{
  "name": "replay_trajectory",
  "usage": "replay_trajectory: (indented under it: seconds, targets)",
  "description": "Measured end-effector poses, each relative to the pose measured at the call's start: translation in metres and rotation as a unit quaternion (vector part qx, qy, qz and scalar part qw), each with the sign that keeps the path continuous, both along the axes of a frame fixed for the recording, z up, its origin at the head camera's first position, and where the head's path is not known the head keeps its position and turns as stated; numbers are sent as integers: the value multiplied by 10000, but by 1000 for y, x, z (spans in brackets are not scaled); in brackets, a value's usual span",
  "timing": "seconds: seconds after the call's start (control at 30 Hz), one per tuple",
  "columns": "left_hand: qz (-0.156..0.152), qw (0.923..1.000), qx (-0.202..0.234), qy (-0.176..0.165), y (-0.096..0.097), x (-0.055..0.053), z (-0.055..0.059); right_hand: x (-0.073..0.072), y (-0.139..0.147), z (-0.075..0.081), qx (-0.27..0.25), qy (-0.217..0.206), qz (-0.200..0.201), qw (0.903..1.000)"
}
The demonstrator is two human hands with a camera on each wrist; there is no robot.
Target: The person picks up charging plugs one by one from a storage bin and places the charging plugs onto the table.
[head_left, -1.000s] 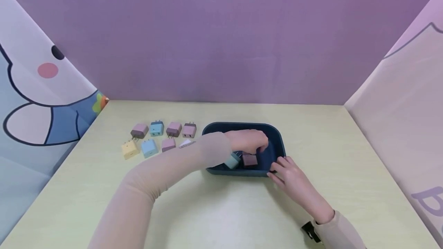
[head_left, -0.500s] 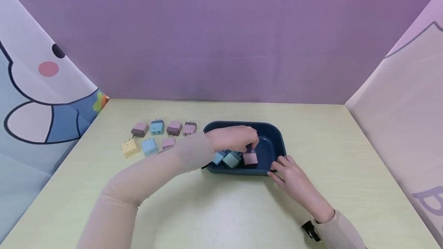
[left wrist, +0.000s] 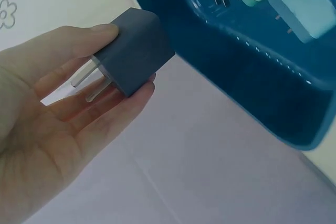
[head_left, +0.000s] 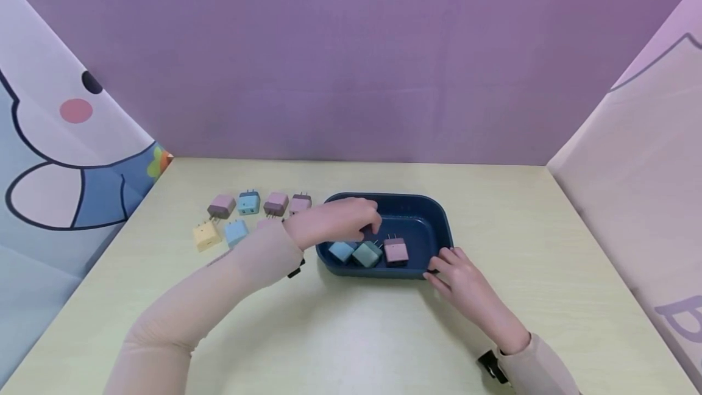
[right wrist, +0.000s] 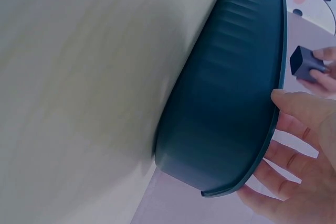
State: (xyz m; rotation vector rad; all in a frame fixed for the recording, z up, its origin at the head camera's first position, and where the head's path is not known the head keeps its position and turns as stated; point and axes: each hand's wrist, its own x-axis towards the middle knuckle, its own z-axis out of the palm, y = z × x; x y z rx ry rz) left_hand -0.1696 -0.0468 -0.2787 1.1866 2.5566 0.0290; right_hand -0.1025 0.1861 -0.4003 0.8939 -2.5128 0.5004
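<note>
My left hand (head_left: 338,220) pinches a dark blue-grey charger plug (left wrist: 137,51) between thumb and fingers, its two metal prongs turned toward the palm. In the head view that hand is over the left part of a dark blue plastic bin (head_left: 422,273). Along the bin's near side lie a light blue charger plug (head_left: 341,252), a teal one (head_left: 367,254) and a pink one (head_left: 396,251). At the bin's near right corner my right hand (head_left: 466,285) grips the rim, thumb on the outer side in the right wrist view.
Left of the bin, several charger plugs stand in two loose rows, among them a yellow one (head_left: 206,236), a blue one (head_left: 249,202) and a pink one (head_left: 221,206). My left forearm (head_left: 230,279) covers part of the front row. A purple backdrop (head_left: 351,66) closes off the table's far edge.
My left hand has moved left across the bin, carrying the dark charger plug, and uncovered the pink, teal and light blue plugs. My right hand has stayed at the bin's corner.
</note>
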Motion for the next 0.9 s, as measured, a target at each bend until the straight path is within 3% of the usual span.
replay_trajectory:
  seconds: [0.27, 0.63, 0.9]
  targets:
    - [143, 9987, 488, 24, -27, 4, -1, 1, 0, 1, 49, -119, -76, 9999]
    - [464, 9958, 786, -29, -52, 12, 3, 2, 0, 2, 9, -149, -127, 9998]
    - [549, 9928, 1041, 238, -71, 16, -3, 2, 0, 2, 26, -207, -137, 9997]
